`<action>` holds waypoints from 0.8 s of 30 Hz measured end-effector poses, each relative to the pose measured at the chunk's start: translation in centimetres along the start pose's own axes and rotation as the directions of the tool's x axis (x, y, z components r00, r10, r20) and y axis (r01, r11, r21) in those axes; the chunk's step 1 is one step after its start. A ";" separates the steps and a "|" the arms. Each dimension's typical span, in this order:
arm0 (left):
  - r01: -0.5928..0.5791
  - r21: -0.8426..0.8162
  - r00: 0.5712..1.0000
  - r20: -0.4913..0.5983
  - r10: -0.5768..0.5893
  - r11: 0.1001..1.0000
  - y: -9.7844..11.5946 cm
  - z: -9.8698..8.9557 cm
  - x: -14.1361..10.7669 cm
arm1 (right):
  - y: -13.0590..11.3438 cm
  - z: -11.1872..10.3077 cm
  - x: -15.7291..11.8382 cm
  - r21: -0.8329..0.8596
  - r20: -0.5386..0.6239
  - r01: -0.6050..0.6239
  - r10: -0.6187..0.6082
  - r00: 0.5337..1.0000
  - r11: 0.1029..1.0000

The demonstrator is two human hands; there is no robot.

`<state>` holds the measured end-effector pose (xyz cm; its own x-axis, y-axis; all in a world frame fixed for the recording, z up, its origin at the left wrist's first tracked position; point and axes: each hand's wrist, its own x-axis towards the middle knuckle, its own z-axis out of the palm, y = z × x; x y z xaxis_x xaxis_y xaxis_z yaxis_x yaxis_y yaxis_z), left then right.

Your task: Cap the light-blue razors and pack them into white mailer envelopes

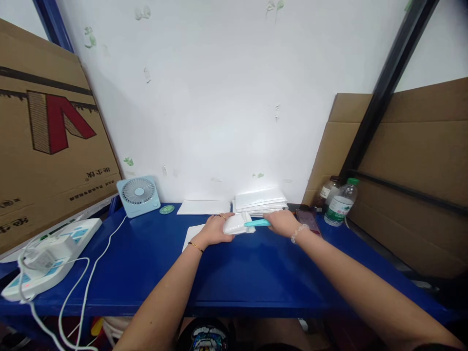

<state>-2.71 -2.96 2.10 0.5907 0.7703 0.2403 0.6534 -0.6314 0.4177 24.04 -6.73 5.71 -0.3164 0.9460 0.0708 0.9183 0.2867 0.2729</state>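
Note:
My left hand (215, 230) is closed on a small white packet (235, 224), held over the middle of the blue table (252, 278). A slim turquoise tool (259, 223) is gripped in my right hand (283, 223). The tool's far end lies against the right side of the packet; its exact kind is too small to make out. Partly hidden behind my left hand is a white sheet (190, 236) on the table. Just beyond both hands stands a stack of white flat packets (260, 200), with another white flat piece (203, 207) to its left.
A light-blue fan (139, 195) and a green disc (166, 209) are at the back left. White cables trail from a power strip (78, 234) at left. On the right are a phone (309, 220), a green-capped bottle (340, 207) and a brown bottle (325, 191). Cardboard flanks both sides.

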 end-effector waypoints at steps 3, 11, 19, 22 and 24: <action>-0.026 -0.121 0.998 -0.059 0.019 0.992 1.6 0.0 0.4 | -0.7 -4.0 0.5 -0.085 -0.068 0.058 -0.064 0.996 0.995; -0.190 -0.315 0.950 -0.298 0.093 0.930 5.6 0.9 1.3 | -5.3 -13.7 1.7 -0.181 -0.075 0.206 -0.222 0.972 0.962; -0.264 -0.630 0.946 -0.317 0.068 0.731 6.9 -1.1 0.6 | -2.7 -20.4 2.3 0.186 -0.074 0.372 -0.364 0.928 0.910; -0.243 -0.716 0.958 -0.284 0.044 0.654 6.0 -1.5 0.3 | -1.3 -21.5 1.5 0.311 -0.059 0.462 -0.468 0.882 0.831; -0.189 -0.818 0.977 -0.211 0.021 0.543 5.2 -1.5 0.1 | -1.0 -21.1 1.2 0.373 -0.073 0.507 -0.521 0.851 0.777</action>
<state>0.10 -6.03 5.59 0.4908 0.7585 0.4287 -0.1441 -0.4147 0.8985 17.72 -9.12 25.77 -0.7647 0.6443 -0.0117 0.6414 0.7593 -0.1101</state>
